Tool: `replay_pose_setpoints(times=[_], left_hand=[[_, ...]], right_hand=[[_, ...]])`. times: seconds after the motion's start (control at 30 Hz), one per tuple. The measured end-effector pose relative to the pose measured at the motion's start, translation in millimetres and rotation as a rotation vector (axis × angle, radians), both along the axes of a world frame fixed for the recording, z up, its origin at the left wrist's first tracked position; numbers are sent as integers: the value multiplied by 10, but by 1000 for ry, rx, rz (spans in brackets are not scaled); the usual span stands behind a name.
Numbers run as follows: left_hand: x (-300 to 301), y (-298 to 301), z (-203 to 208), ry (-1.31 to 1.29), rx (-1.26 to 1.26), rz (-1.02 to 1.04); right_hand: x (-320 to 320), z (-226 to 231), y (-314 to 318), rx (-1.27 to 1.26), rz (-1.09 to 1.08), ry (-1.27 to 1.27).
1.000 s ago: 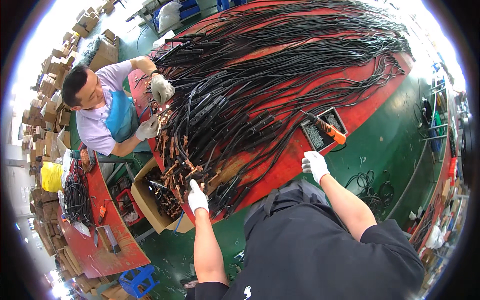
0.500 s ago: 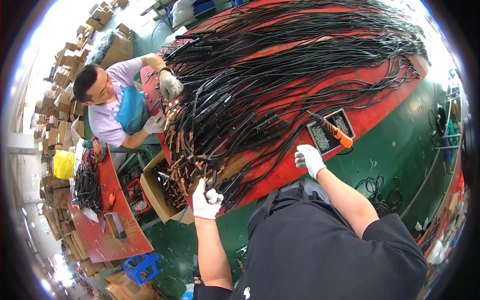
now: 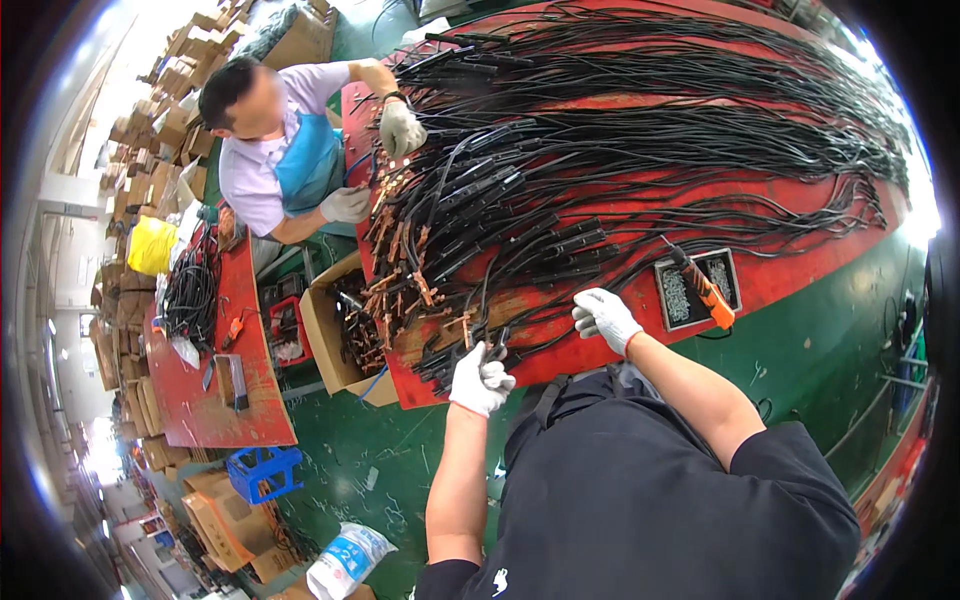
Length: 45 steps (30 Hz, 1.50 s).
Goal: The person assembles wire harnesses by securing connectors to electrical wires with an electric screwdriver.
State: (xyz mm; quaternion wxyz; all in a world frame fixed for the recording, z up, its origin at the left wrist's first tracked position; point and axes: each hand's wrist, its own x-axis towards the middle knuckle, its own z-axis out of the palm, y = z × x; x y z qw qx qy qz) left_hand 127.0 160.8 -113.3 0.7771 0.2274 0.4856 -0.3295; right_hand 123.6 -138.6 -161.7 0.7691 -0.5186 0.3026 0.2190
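My left hand (image 3: 481, 380), in a white glove, is at the near edge of the red table (image 3: 540, 378). Its fingers curl round the end of a black cable (image 3: 497, 343), partly hidden by the glove. A copper strip (image 3: 462, 326) lies just beyond it. My right hand (image 3: 606, 316), also gloved, hovers over the table with fingers loosely stretched and nothing in them. To its right is a black tray (image 3: 678, 318) of small metal screws, with an orange and black electric screwdriver (image 3: 708, 290) lying across it.
Long black cables (image 3: 680, 150) cover much of the table, and copper pieces (image 3: 405, 255) lie heaped at its left end. Across the corner, a co-worker (image 3: 285, 150) in white gloves handles pieces. A cardboard box (image 3: 325, 340) stands below the edge; a blue stool (image 3: 265, 472) is on the floor.
The view has swung, so the table sits further right in the picture. My left hand has come nearer my right. The co-worker's lower hand has drawn back slightly from the copper heap.
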Motion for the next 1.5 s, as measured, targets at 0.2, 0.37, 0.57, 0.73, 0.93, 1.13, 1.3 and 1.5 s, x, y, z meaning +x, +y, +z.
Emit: replay_pose_setpoints(times=[0.2,0.37,0.57,0.73,0.93,1.13,1.3,1.5], left_hand=[[71,86,67,-118,77,166],[218,312,-5,-71,67,100],[196,280,-142,5,64,130],[211,354,-153,44,-31,141],[253,529,-237,15,-158,89],[374,622,-342,-56,133,-206],[318,486,-403,-142,132,-227],[243,250,-142,-179,60,-361]], right_hand=[[131,94,151,21,165,-2],[266,97,375,4,221,1],[515,158,825,-70,375,-44],[843,30,1254,-122,534,-73],[1121,-46,1696,-120,555,-26],[1202,24,1838,-225,632,-103],[1267,55,1781,-476,873,-452],[1185,143,1432,-439,703,-365]])
